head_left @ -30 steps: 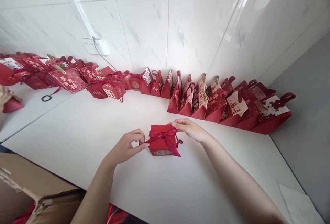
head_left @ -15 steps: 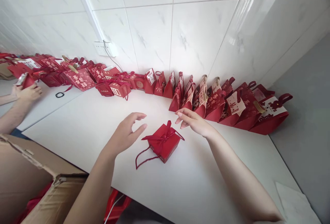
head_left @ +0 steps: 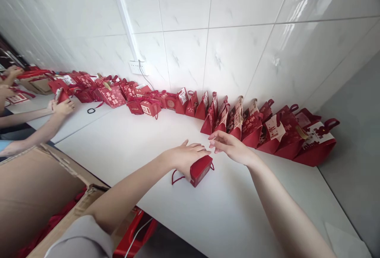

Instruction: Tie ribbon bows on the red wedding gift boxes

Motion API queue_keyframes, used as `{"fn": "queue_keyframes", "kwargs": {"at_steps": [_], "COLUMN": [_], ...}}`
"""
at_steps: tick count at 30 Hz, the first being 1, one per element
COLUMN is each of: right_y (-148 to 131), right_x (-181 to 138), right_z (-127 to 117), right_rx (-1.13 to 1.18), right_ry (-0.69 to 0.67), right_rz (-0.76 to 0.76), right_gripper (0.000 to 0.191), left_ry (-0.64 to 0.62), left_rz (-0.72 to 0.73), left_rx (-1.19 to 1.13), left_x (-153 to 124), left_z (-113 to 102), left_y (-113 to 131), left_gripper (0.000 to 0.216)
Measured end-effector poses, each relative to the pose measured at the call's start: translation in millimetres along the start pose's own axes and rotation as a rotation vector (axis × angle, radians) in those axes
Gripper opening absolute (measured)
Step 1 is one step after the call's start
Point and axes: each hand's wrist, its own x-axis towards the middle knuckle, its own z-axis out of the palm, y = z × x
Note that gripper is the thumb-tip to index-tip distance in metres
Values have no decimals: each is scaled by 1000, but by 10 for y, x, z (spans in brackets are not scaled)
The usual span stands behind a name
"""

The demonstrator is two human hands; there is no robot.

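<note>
A small red gift box with dark red cord handles sits on the white table in front of me. Over its top and left side lies my left hand, fingers stretched out across it and hiding the ribbon bow. The hand touches the box but is not wrapped round it. Just beyond the box's far right side, my right hand hovers in the air. Its fingers are slightly bent and apart, with nothing in them.
Red gift boxes stand in a long row along the tiled wall. An open cardboard carton with red material inside is at the left. Further left, another person's hands hold a red item. A black loop lies nearby.
My left hand has moved right and down onto the red gift box, covering its bow. My right hand stays raised beside it. The view has shifted left and up.
</note>
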Motion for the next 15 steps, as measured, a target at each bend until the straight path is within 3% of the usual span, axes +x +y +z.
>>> {"fn": "queue_keyframes", "kwargs": {"at_steps": [3,7,9,12,15], "right_y": [-35,-47,-25,48,180], "right_x": [-49,-75,-64,-7,123], "right_z": [-37,-42,18,184,357], "right_rx": [37,-14,-37,23,166], "right_ry": [14,133,129,-1,-6], "right_rz": [-3,-52,-105,-94,-60], "right_gripper": [37,39,55,97,109], "left_ry": [-4,127,206,285,377], "left_rz": [-57,-89,-43,-47,-106], "left_rx": [13,-207,-331,-432,-588], "left_x": [43,-73,-144,-225,-256], "left_z": [-88,-363,-485,-564,-503], "left_y": [-58,-166,-202,-258,-411], "left_gripper": [91,90,85,86,90]}}
